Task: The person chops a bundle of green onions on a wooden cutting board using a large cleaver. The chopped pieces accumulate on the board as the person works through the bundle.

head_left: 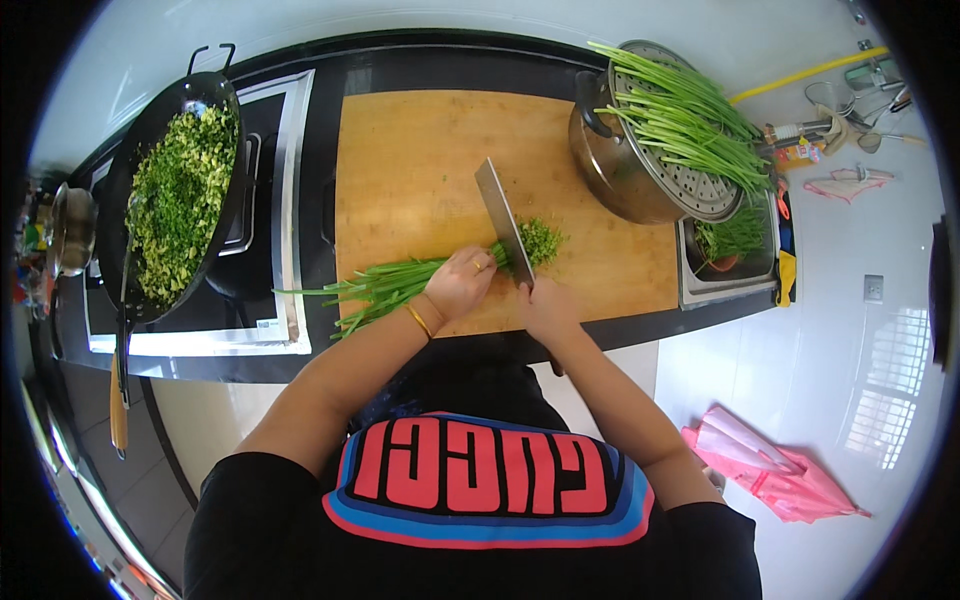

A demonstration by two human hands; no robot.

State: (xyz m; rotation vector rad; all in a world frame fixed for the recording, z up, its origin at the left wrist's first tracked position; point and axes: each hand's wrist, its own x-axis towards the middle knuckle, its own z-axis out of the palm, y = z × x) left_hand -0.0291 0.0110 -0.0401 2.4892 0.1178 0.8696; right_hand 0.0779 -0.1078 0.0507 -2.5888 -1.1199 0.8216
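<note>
A bundle of green garlic chives lies across the near part of a wooden cutting board. My left hand is closed over the bundle close to its cut end. In my right hand is the handle of a broad cleaver, its blade standing at the end of the bundle, just right of my left fingers. Chopped chives are heaped on the blade's right side. Part of the cleaver's handle is hidden by my right hand.
A black wok full of chopped green and yellow food stands on the stove at left. At the back right, long chives rest on a steamer pot. A sink holding more greens adjoins the board. Pink cloth hangs at right.
</note>
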